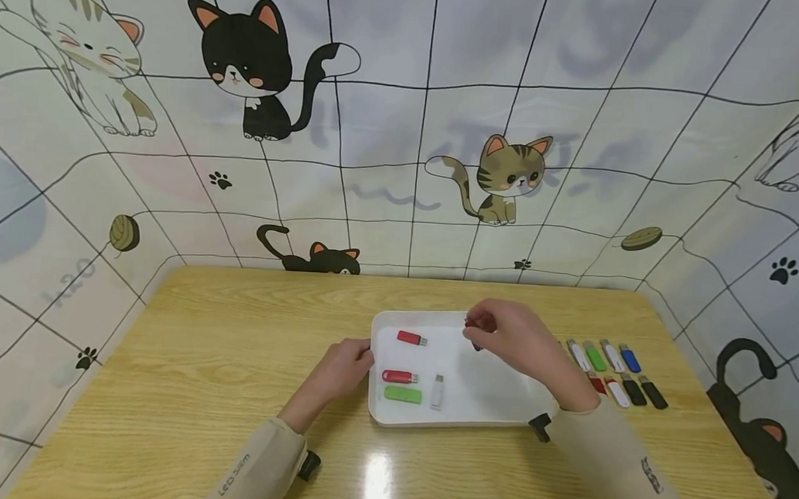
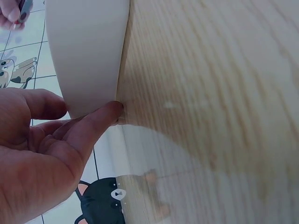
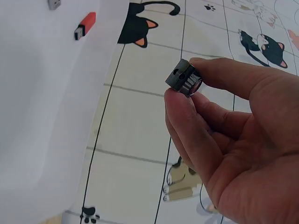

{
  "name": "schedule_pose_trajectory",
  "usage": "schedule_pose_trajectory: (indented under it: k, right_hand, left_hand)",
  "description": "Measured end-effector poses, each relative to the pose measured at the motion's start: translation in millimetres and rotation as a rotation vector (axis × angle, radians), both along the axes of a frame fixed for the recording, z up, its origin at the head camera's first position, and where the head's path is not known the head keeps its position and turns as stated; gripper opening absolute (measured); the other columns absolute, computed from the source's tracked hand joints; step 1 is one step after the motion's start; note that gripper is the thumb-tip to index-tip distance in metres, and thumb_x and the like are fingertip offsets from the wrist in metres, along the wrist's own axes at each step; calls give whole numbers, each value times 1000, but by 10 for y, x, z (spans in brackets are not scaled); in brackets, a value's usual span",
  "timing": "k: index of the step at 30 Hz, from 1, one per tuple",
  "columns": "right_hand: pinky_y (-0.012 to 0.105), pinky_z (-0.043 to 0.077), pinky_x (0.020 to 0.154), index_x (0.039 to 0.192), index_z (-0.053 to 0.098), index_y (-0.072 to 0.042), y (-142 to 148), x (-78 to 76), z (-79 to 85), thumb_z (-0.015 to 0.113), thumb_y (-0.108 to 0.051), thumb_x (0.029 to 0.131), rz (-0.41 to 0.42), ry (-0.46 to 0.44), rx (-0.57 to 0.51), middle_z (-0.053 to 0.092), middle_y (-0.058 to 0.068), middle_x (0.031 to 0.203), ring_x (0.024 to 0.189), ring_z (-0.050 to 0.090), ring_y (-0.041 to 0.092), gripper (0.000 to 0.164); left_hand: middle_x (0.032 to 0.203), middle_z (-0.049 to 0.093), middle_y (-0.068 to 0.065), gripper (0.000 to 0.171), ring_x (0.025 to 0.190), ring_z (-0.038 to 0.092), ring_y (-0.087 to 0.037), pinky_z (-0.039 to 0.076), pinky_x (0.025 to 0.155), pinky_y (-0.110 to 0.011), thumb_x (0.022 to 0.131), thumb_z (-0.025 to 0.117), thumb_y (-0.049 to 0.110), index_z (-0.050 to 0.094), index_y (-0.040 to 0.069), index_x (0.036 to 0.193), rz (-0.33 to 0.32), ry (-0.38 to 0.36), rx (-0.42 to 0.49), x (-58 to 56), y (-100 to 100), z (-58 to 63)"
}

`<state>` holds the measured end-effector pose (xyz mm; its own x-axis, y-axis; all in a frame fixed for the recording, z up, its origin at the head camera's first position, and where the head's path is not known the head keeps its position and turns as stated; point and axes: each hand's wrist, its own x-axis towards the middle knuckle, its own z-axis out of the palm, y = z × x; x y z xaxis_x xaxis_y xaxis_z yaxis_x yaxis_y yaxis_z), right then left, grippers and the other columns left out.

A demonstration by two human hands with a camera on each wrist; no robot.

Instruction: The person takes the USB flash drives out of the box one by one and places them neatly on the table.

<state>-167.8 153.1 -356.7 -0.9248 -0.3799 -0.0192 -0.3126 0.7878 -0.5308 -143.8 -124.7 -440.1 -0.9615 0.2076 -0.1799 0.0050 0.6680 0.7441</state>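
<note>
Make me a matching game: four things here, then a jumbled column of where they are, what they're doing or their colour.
1. Left hand
2. Right hand
3. Blue USB flash drive
4. Tray

A. white
B. pinching a USB flash drive
C. on the table, right of the tray
D. gripping the tray's edge

Pairs: 1-D, 2-B, 3-C, 4-A

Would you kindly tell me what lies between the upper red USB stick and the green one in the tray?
Another red USB stick lies between them, as the head view shows.
</note>
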Motion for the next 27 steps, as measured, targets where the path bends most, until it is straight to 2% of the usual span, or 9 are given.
schedule_pose_trajectory:
  k: [11,18,22,27]
  right_hand:
    - [32,48,63,101,67,-7,475,168,-52,65,-23,90,-75,41,0,64,-5,81,74,62,11,19]
    - [33,50,65,104,68,-8,764,280,-81,66,-33,89,-168,30,29,65,0,90,83,62,18,30]
    - [33,50,64,105,68,-6,909,332,-167,66,-37,89,-191,35,39,64,1,91,84,62,19,35]
    - [35,50,65,102,69,-7,1036,394,-289,66,-36,88,-195,46,59,64,-1,88,82,64,19,32]
  left_hand:
    - [63,48,-1,26,54,44,-13,36,49,-25,98,43,11,66,2,106,1,25,-9,28,-5,2]
    - [66,50,-2,28,58,46,-14,39,52,-26,99,43,11,66,1,111,-8,9,10,15,19,-11]
    - [65,49,-2,27,57,45,-14,39,52,-26,99,43,12,66,1,108,-6,18,4,13,19,-13]
    - [66,49,-2,28,57,46,-14,40,52,-27,100,43,13,65,1,112,-3,25,3,11,-6,-27]
